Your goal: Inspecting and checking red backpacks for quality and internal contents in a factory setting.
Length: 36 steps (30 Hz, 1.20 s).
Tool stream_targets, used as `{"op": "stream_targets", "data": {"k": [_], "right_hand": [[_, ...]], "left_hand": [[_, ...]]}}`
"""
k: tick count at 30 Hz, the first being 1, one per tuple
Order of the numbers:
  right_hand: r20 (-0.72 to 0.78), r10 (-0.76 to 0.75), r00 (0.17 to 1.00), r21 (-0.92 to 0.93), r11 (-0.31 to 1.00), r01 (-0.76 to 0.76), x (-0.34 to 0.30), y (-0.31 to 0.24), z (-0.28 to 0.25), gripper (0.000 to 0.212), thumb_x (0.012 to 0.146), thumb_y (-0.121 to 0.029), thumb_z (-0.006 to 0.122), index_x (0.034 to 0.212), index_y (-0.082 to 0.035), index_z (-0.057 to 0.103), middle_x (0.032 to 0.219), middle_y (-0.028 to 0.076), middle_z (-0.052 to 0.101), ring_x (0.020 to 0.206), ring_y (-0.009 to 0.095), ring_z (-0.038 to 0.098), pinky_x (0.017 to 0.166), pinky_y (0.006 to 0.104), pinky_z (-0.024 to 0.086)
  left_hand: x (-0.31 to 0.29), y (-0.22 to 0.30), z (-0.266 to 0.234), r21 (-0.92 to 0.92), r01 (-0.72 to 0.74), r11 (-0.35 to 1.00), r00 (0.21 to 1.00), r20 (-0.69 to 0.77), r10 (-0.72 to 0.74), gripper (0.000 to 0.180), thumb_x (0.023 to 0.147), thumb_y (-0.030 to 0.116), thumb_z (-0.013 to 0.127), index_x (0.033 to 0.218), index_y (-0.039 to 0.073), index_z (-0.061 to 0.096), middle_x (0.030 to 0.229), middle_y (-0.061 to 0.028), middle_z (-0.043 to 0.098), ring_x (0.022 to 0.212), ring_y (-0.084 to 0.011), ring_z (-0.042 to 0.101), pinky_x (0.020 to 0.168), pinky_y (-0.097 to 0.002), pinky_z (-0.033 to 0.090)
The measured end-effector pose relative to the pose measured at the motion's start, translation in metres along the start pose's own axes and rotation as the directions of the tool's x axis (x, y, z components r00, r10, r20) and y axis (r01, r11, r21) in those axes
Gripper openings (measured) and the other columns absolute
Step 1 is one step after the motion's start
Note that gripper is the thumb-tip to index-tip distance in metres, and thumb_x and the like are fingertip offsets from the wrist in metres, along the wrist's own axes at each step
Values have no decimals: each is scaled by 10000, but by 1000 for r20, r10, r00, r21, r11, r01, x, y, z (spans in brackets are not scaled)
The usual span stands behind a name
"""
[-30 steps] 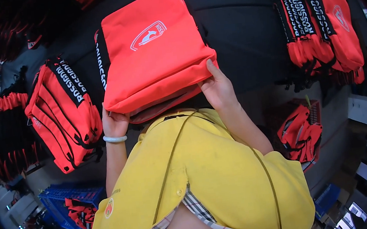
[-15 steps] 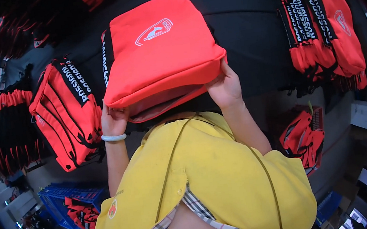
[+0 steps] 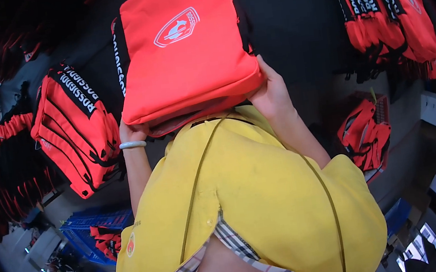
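Note:
A bright red backpack with black sides and a white shield-shaped print lies in front of me, its near edge by my waist. My left hand, with a pale bangle at the wrist, grips the near left corner; most of its fingers are hidden under the fabric. At the near right corner my right hand holds the edge, thumb along the side and the other fingers out of sight. Between the hands a narrow gap shows under the near edge, with duller red fabric inside it.
More red-and-black backpacks lie close on the left, with a dense row beyond them. Another stack stands at the far right. A blue crate is low on the left; a red crate with red pieces is at right.
The backpack's near face has flattened and the gap beneath it looks narrower. My right hand has shifted slightly along the corner. The whole view has tilted a little.

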State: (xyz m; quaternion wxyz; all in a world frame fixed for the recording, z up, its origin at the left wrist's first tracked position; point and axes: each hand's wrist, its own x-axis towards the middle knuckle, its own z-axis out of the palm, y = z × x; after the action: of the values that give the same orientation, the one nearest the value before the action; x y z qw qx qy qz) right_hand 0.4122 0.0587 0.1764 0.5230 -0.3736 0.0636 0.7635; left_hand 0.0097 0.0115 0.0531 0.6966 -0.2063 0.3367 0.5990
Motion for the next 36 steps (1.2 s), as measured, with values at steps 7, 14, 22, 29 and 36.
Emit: {"op": "stream_targets", "data": {"k": [7, 14, 22, 29, 36], "right_hand": [[227, 123, 966, 128, 980, -155, -7, 2, -5, 463, 1003, -392, 421, 1292, -45, 521, 1334, 113, 556, 1253, 258, 500, 1083, 422, 343], [226, 178, 958, 20, 982, -187, -3, 0, -19, 487, 964, -374, 472, 1281, -10, 534, 1306, 155, 573, 1238, 277, 517, 1081, 421, 350], [512, 206, 834, 79, 955, -284, -12, 1, -17, 355, 917, -272, 519, 1161, -38, 627, 1214, 89, 645, 1191, 256, 551, 1072, 425, 345], [529, 197, 826, 95, 953, -288, -13, 5, -14, 422, 932, -358, 486, 1180, -47, 626, 1238, 109, 628, 1201, 265, 540, 1088, 440, 319], [514, 203, 834, 145, 937, -317, 2, 5, -23, 485, 912, -353, 468, 1257, -29, 572, 1271, 129, 606, 1209, 274, 534, 1092, 432, 319]], "left_hand": [[13, -16, 5, 188, -72, 979, 981, -162, 104, 489, 1023, 403, 268, 1350, 92, 458, 1409, -113, 483, 1314, -322, 429, 1106, -535, 313], [-3, -32, 13, 355, -79, 932, 929, -313, 198, 571, 984, 492, 297, 1361, 94, 457, 1398, -101, 500, 1304, -356, 435, 1100, -550, 301], [18, -9, -42, 360, -80, 929, 983, -124, 133, 501, 995, 388, 294, 1369, 93, 449, 1400, -95, 501, 1309, -322, 437, 1103, -498, 316], [19, -11, -46, 395, -81, 915, 979, -141, 147, 504, 1001, 396, 270, 1356, 94, 461, 1390, -79, 512, 1296, -312, 450, 1093, -483, 324], [15, -19, -44, 383, -84, 920, 965, -200, 171, 514, 999, 425, 273, 1336, 97, 480, 1379, -77, 522, 1287, -307, 460, 1084, -485, 335]]}}
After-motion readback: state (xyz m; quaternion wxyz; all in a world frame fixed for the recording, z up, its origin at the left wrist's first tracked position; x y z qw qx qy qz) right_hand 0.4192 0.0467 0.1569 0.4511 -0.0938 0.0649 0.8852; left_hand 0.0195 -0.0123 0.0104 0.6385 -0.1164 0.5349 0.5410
